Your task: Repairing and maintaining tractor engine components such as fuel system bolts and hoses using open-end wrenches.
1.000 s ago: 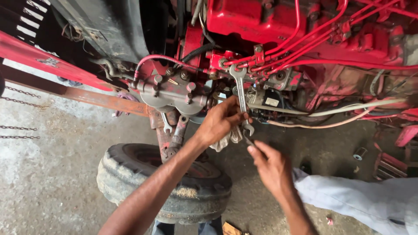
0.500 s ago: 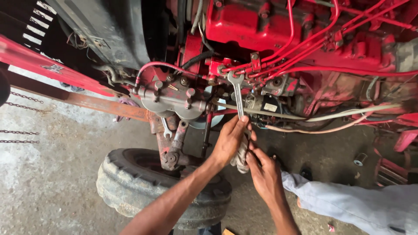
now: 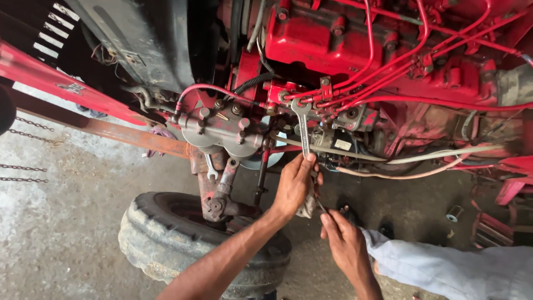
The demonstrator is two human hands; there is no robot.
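The long silver steel spanner [image 3: 303,136] is stood nearly upright, its open head set on a fitting of the red engine block [image 3: 327,44]. Its lower shank is gripped by the left hand [image 3: 293,186]. The right hand [image 3: 344,244], pinching a thin tool, has dropped lower than before.

Surface finishes: engine bay and tools

The spanner [image 3: 302,130] is showing bare, dull steel; the engine block [image 3: 327,44] is carrying glossy red paint, chipped in places; the filter housing [image 3: 222,130] is showing matt grey cast metal; the tyre [image 3: 166,233] is showing rough, dusty black rubber; the concrete floor [image 3: 61,239] is looking coarse and stained.
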